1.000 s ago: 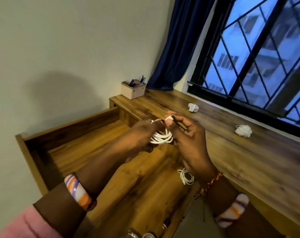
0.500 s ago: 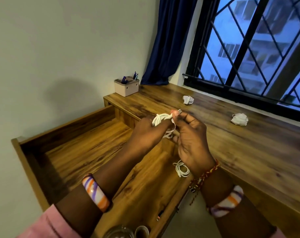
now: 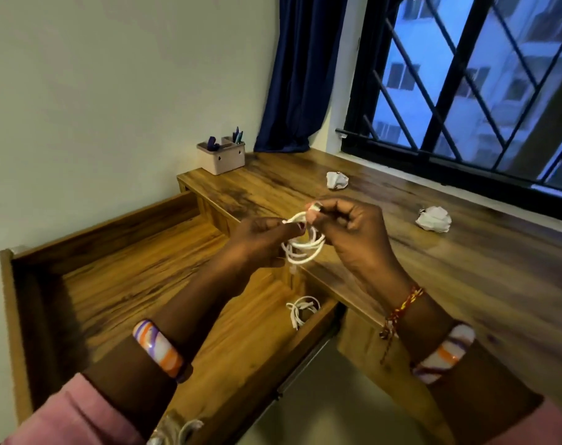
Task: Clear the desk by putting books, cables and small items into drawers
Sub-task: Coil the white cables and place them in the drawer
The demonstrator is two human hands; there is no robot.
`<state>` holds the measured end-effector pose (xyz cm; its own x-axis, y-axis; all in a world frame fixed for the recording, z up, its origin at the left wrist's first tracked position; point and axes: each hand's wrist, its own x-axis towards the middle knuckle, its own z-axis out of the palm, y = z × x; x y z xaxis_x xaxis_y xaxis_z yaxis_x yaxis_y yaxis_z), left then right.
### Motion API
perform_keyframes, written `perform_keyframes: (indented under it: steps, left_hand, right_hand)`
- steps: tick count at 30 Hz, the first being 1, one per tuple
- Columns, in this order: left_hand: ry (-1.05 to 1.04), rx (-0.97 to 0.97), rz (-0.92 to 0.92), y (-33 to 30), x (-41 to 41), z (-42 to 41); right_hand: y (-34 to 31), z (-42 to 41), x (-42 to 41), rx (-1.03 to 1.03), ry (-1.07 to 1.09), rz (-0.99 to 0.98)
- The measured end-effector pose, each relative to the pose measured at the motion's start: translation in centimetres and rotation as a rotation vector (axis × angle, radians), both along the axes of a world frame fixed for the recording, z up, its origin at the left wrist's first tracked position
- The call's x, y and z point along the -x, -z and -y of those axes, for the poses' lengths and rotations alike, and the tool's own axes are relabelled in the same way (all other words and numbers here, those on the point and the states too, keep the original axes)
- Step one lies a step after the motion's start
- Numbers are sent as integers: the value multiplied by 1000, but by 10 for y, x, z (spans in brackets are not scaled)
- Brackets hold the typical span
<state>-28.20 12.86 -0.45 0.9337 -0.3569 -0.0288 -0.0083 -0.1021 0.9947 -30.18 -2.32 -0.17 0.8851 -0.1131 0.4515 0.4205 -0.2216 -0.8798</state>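
Note:
A coiled white cable (image 3: pixel 303 247) hangs between both hands above the desk's front edge. My left hand (image 3: pixel 260 242) pinches the coil's loops from the left. My right hand (image 3: pixel 353 236) pinches the cable's plug end (image 3: pixel 315 207) at the top. One connector dangles below the coil. Beneath the hands the wooden drawer (image 3: pixel 119 284) stands pulled out, and a second coiled white cable (image 3: pixel 300 311) lies in its near right corner.
On the wooden desk (image 3: pixel 466 277) lie two crumpled paper balls (image 3: pixel 336 180) (image 3: pixel 433 219). A beige pen holder (image 3: pixel 221 157) stands at the far left corner by the dark curtain (image 3: pixel 302 75). A barred window (image 3: pixel 482 91) runs along the right.
The view has shifted slightly. My right hand has brought the plug end up over the coil, and the loops hang lower between the hands than half a second ago.

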Motion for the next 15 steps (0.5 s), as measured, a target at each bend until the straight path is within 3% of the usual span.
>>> perform_keyframes:
  steps: [4, 6, 9, 11, 15]
  left_hand:
    - [-127, -86, -148, 43, -13, 2]
    - [-343, -163, -247, 77, -22, -1]
    - [-563, -109, -458, 124, -34, -4]
    - [-622, -58, -568, 148, -45, 2]
    - [-670, 3, -593, 182, -68, 19]
  right_hand:
    - [46, 41, -7, 30, -65, -246]
    - [75, 74, -5, 288, 67, -370]
    - [114, 124, 5, 727, 162, -520]
    - [135, 146, 9, 937, 149, -532]
    - [152, 156, 7, 1025, 176, -434]
